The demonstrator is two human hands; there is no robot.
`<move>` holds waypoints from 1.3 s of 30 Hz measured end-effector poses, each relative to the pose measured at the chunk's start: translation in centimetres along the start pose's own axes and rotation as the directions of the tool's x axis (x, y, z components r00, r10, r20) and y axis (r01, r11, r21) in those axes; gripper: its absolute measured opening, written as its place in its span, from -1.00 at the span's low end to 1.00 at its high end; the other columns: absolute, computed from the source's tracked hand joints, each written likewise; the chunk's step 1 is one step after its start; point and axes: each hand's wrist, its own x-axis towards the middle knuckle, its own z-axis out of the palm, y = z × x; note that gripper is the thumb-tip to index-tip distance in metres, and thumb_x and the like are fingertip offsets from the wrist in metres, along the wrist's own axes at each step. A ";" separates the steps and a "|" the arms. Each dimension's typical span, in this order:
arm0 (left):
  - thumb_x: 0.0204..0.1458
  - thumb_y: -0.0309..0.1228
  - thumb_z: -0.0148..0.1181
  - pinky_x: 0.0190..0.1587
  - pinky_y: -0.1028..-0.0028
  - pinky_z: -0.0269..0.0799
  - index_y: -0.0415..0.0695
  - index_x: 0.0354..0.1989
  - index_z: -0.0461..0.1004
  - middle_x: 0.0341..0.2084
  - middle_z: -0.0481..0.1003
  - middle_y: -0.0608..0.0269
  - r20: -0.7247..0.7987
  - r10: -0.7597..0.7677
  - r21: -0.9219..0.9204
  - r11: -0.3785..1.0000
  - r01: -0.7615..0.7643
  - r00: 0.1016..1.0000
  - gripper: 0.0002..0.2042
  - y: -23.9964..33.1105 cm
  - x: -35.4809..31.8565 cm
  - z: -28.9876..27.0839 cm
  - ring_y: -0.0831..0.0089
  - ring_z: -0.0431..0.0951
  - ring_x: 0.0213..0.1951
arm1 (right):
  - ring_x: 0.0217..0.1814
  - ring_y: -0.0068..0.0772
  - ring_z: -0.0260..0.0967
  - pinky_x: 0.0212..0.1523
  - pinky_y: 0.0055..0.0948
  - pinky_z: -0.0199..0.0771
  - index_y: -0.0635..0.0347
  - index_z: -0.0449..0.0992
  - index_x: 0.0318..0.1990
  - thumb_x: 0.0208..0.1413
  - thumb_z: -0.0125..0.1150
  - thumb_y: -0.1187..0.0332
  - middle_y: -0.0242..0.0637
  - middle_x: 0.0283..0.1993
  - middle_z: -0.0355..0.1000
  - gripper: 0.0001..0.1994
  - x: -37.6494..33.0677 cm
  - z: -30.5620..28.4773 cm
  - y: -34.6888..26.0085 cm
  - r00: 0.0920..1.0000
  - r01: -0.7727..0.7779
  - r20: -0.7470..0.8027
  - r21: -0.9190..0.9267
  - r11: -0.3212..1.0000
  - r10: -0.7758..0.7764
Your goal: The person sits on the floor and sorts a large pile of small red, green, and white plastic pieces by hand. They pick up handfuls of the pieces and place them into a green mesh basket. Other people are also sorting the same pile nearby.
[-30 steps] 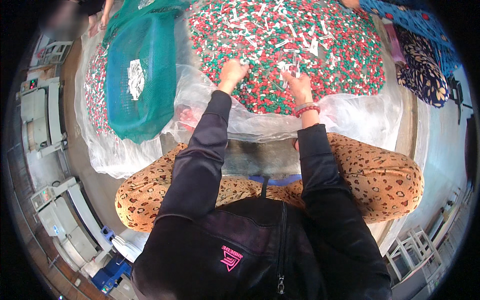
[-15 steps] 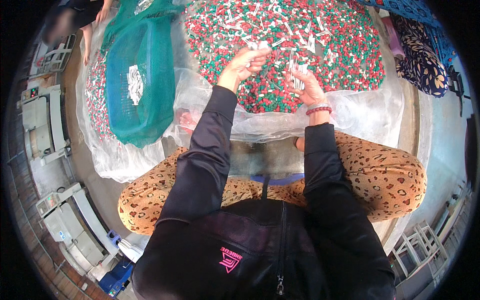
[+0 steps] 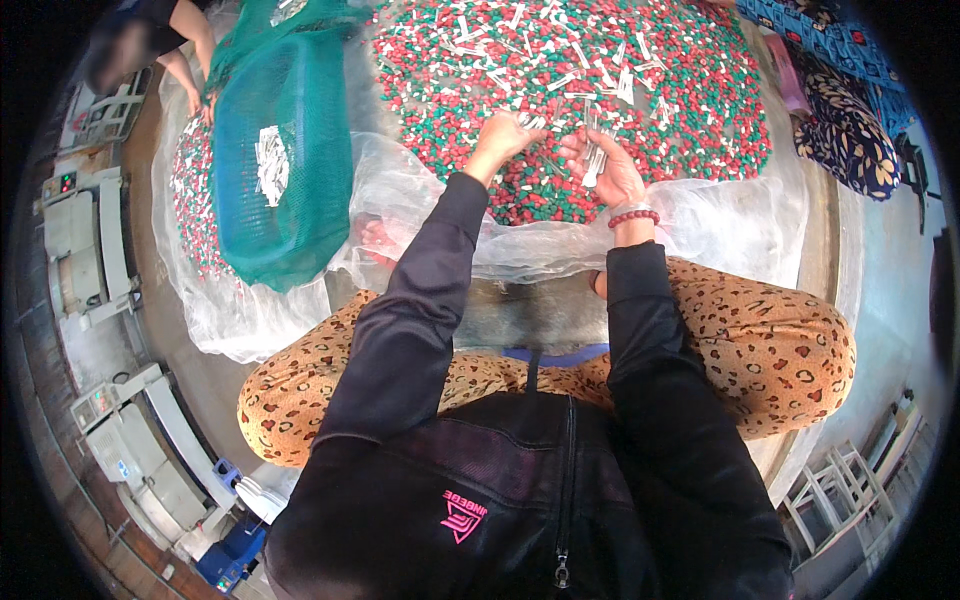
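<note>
My left hand (image 3: pixel 503 137) is closed over the pile, its fingers pinched on small white pieces (image 3: pixel 530 123). Just to its right, my right hand (image 3: pixel 618 175) has its fingers curled round a few thin, clear-and-white plastic strips (image 3: pixel 593 160) that stick up past the fingertips. A red bead bracelet circles that wrist. Beneath both hands spreads a wide layer of small red, green and white pieces (image 3: pixel 700 130), too small to name. Similar pale strips (image 3: pixel 626 84) lie scattered on top of it.
To the left stands a basin draped in green mesh (image 3: pixel 285 240), with a bundle of white strips (image 3: pixel 270 165) on it. Translucent sheeting (image 3: pixel 720 225) edges the pile. Another person's hands (image 3: pixel 203 106) reach in at the far left. Grey machines (image 3: pixel 145 460) line the left side.
My left hand has shifted right, closer to my right hand. The strips in my right hand now stand more upright. At the far left, the other person's arms have come further in over the pieces.
</note>
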 end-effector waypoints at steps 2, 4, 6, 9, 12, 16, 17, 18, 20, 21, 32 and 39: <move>-0.24 -0.03 0.27 -0.53 0.53 0.29 -0.09 -0.25 0.50 -0.37 0.47 0.29 0.240 -0.198 -0.751 0.582 0.310 0.951 -0.56 0.3 -3.3 -1.9 0.57 0.41 -0.51 | -0.10 -0.04 0.36 -0.11 -0.26 0.45 0.39 0.21 -0.08 0.04 -0.11 0.50 0.11 -0.12 0.34 -0.73 0.0 0.7 0.7 0.999 -0.033 -0.046 -0.069 0.997 0.029; -0.05 -0.24 0.12 -0.61 0.55 0.26 -0.01 -0.12 0.42 -0.56 0.38 0.42 0.254 0.113 -0.959 -0.099 0.265 0.961 -0.70 -5.0 -3.9 0.7 0.59 0.34 -0.59 | -0.09 -0.11 0.36 -0.16 -0.29 0.46 0.39 0.22 -0.03 0.04 -0.11 0.51 0.03 -0.12 0.35 -0.69 0.2 1.7 2.6 0.989 -0.027 -0.142 -0.001 1.000 0.027; 0.00 -0.33 0.02 -0.58 0.44 0.34 -0.08 -0.34 0.36 -0.55 0.44 0.30 0.222 0.109 -0.841 -0.481 0.247 0.969 -0.87 -2.7 -5.2 1.8 0.39 0.46 -0.51 | -0.27 -0.36 0.39 -0.37 -0.46 0.46 0.26 0.32 -0.09 0.04 -0.02 0.43 -0.23 -0.25 0.41 -0.74 0.4 0.8 2.3 0.975 -0.008 -0.219 -0.186 0.982 -0.034; 0.00 -0.27 0.03 -0.23 0.15 0.42 -0.05 -0.32 0.39 -0.42 0.47 0.18 0.180 0.074 -0.711 -0.680 0.181 0.981 -0.84 -2.6 -6.6 4.0 0.26 0.50 -0.32 | -0.51 -0.43 0.32 -0.57 -0.50 0.38 0.22 0.31 -0.24 0.04 0.02 0.33 -0.28 -0.45 0.37 -0.81 1.2 2.5 2.8 0.963 -0.011 -0.265 -0.208 0.978 -0.045; 0.00 -0.07 -0.01 -0.10 0.08 0.29 0.01 -0.20 0.39 -0.33 0.47 0.25 0.205 0.027 -0.677 -0.718 0.161 0.978 -0.69 -1.2 -8.3 3.9 0.28 0.47 -0.23 | -0.54 -0.44 0.29 -0.57 -0.42 0.35 0.16 0.24 -0.20 0.04 0.00 0.31 -0.31 -0.43 0.31 -0.79 1.2 5.1 3.4 0.963 0.010 -0.241 -0.426 0.905 -0.124; -0.11 0.16 -0.04 -0.11 0.03 0.24 0.04 -0.19 0.39 -0.26 0.44 0.24 0.272 -0.025 -0.670 -0.723 0.171 0.962 -0.51 0.5 -8.3 4.0 0.26 0.45 -0.24 | -0.32 -0.39 0.32 -0.35 -0.44 0.35 0.25 0.18 -0.04 0.05 0.01 0.29 -0.27 -0.34 0.32 -0.64 1.2 7.6 4.8 0.953 0.089 -0.111 -0.784 0.614 -0.281; -0.16 0.23 -0.05 -0.12 0.03 0.20 0.04 -0.22 0.39 -0.31 0.44 0.27 0.278 -0.066 -0.708 -0.688 0.158 0.958 -0.46 1.9 -9.0 2.9 0.27 0.41 -0.24 | -0.10 -0.16 0.30 -0.09 -0.31 0.29 0.19 0.09 0.13 0.03 0.03 0.20 -0.08 -0.15 0.32 -0.47 1.8 7.7 5.1 0.949 0.019 -0.142 -0.867 0.498 -0.283; -0.15 0.23 -0.06 -0.17 0.05 0.25 0.04 -0.25 0.38 -0.33 0.43 0.26 0.241 0.003 -0.632 -0.758 0.159 0.971 -0.48 2.1 -8.7 3.5 0.27 0.41 -0.25 | -0.03 -0.08 0.24 -0.04 -0.26 0.25 0.13 0.06 0.16 0.01 0.04 0.16 -0.02 -0.08 0.26 -0.43 2.2 7.7 5.3 0.948 -0.073 -0.133 -0.975 0.208 -0.290; -0.12 0.22 -0.08 -0.26 0.10 0.35 0.06 -0.30 0.36 -0.37 0.42 0.25 0.137 0.105 -0.452 -0.878 0.157 0.985 -0.52 1.6 -7.1 5.8 0.25 0.40 -0.27 | 0.11 0.07 0.13 0.05 -0.15 0.16 0.02 0.01 0.22 -0.02 0.06 0.09 0.08 0.08 0.15 -0.36 1.8 10.2 7.0 0.955 -0.217 -0.105 -0.883 -0.416 -0.277; -0.15 0.28 -0.15 -0.12 0.03 0.20 -0.02 -0.26 0.36 -0.36 0.38 0.28 -0.085 0.204 -0.376 -0.913 0.158 0.975 -0.41 -0.4 -5.6 8.8 0.27 0.36 -0.24 | 0.12 0.09 0.10 0.06 -0.12 0.14 -0.01 0.03 0.22 -0.03 0.06 0.07 0.09 0.10 0.13 -0.35 1.1 11.4 8.1 0.969 -0.132 0.001 -0.845 -0.518 -0.249; -0.03 0.04 -0.13 -0.23 0.18 0.39 -0.09 -0.46 0.44 -0.50 0.42 0.21 -0.356 -0.287 0.058 -0.957 -0.286 0.889 -0.57 -9.2 -8.3 -20.1 0.18 0.42 -0.32 | 0.22 0.05 -0.01 0.15 -0.17 0.03 0.16 0.09 0.18 0.04 0.05 0.21 0.15 0.16 0.03 -0.45 -2.8 19.2 -0.5 0.791 0.333 0.546 -0.762 -0.555 -0.275; -0.02 -0.13 -0.13 0.11 -0.19 -0.13 -0.21 0.09 0.06 0.04 0.06 -0.12 -0.823 -0.355 -0.453 -0.060 -0.890 0.443 -0.45 -25.0 -5.0 -17.6 -0.10 0.02 0.09 | 0.31 -0.10 -0.13 0.25 -0.33 -0.14 0.31 0.01 0.20 0.07 -0.01 0.09 0.07 0.23 -0.02 -0.37 -1.5 11.7 -5.0 0.842 0.201 0.318 -0.934 -0.295 -0.436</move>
